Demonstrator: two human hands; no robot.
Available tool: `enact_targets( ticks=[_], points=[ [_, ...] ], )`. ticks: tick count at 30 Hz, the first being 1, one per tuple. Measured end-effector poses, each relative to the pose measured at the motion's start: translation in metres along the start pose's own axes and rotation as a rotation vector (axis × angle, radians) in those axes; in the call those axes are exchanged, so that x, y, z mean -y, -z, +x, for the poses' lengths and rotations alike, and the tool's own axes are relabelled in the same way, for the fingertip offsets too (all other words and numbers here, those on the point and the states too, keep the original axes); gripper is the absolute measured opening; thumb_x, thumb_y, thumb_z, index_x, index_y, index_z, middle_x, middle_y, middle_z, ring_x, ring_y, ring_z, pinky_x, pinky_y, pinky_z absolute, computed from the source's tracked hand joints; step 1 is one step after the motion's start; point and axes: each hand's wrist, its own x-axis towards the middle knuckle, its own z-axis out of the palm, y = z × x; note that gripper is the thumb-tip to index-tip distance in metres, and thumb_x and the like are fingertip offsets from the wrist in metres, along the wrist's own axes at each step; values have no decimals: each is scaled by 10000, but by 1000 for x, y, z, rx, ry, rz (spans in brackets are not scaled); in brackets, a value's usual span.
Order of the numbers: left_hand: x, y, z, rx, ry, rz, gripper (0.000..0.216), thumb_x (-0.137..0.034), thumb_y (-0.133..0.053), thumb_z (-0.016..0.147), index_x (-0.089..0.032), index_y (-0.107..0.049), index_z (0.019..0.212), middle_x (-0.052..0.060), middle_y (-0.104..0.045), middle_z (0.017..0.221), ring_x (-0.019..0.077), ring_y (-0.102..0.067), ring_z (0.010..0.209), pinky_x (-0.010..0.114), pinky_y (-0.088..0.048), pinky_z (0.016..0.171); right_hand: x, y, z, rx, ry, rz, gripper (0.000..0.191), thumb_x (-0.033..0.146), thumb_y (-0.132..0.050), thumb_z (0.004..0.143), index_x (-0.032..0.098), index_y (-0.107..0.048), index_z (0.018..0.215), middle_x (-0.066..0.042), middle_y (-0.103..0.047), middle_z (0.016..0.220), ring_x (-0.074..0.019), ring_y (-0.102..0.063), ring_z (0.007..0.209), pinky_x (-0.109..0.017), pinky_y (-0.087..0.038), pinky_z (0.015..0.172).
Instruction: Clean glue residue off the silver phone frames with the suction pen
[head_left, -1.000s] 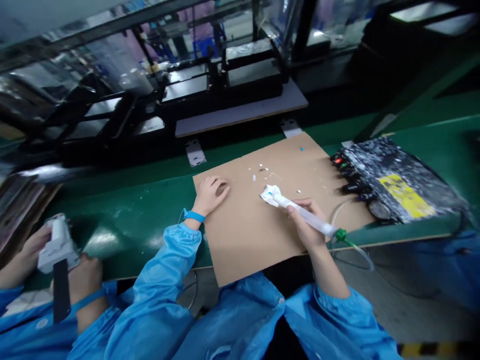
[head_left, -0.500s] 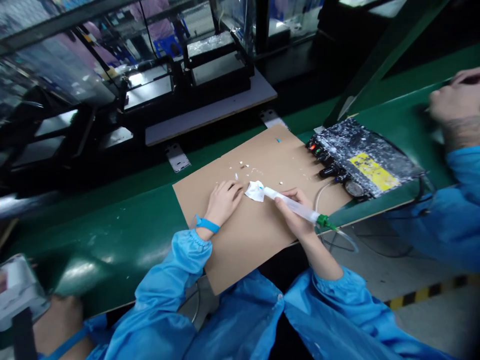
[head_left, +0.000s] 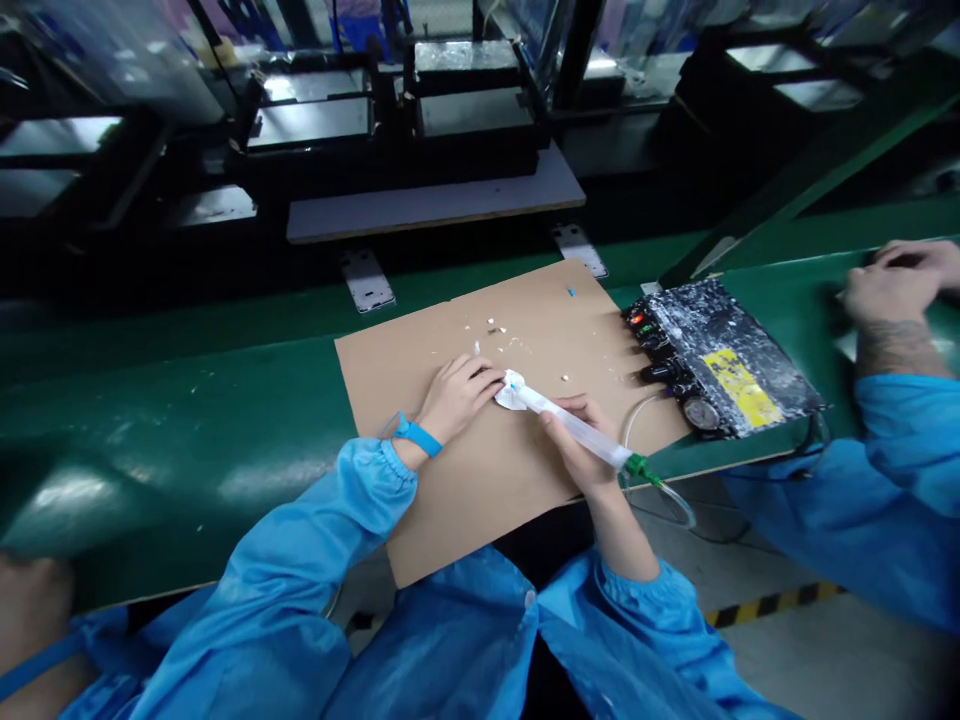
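Note:
My right hand (head_left: 583, 446) is closed around a dispensing syringe (head_left: 581, 428), a long translucent barrel with white contents. A green adapter caps its rear end, and a clear tube runs off from there. The syringe slants up and left, with its tip at a small crumpled white paper wipe (head_left: 508, 398). At the wipe's left edge, my left hand (head_left: 459, 398) holds it with fingertips close together. How far the wipe goes around the tip is hard to make out. Beneath both hands lies a brown cardboard sheet (head_left: 450, 520).
Right of my hands stands a stained dispenser box (head_left: 739, 350) with knobs and a gauge. White crumbs (head_left: 491, 322) dot the cardboard. Two phone-shaped plates (head_left: 367, 282) lie behind it on the green bench (head_left: 247, 400). Co-workers' hands (head_left: 896, 285) are at both sides.
The wipe looks more bunched at the syringe tip, and my left fingers are closer to the tip. My view has shifted; the white object at far left is out of sight.

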Motion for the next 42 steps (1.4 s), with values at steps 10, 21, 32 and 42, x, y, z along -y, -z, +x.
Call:
enact_targets(
  ticks=[10, 21, 32, 42],
  points=[
    [-1, -3, 6, 81, -144, 90, 305, -300, -510, 1184, -228, -785, 1293, 76, -798, 1290, 250, -660, 1139, 401, -484, 943, -9, 8, 5, -77, -71, 24, 474, 600, -933, 795, 193, -718, 907, -19, -758, 715, -168, -689, 597, -267, -528, 580],
    [7, 6, 12, 53, -73, 240, 374, -295, -491, 1169, -353, -856, 1223, 72, -755, 1461, 249, -680, 1319, 446, -549, 1020, -10, 5, 26, -327, 151, 66, 231, 558, -817, 643, 441, -622, 603, -57, -381, 620, -336, -512, 464, -450, -237, 359],
    [47, 8, 13, -215, 102, 320, 498, -444, -505, 1196, -227, -894, 973, 104, -813, 1073, 223, -729, 1023, 401, -473, 873, -20, 14, 38, -325, 33, 107, 271, 366, -851, 630, 371, -581, 611, -50, -482, 614, -264, -526, 484, -467, -309, 484],
    [128, 126, -31, -281, 924, 348, 539, -399, -493, 1165, -121, -886, 921, 188, -816, 983, 282, -781, 966, 374, -493, 798, 12, 0, 11, -240, 7, 51, 136, 554, -806, 685, 471, -698, 681, -87, -515, 689, -372, -628, 586, -558, -356, 477]
  ],
)
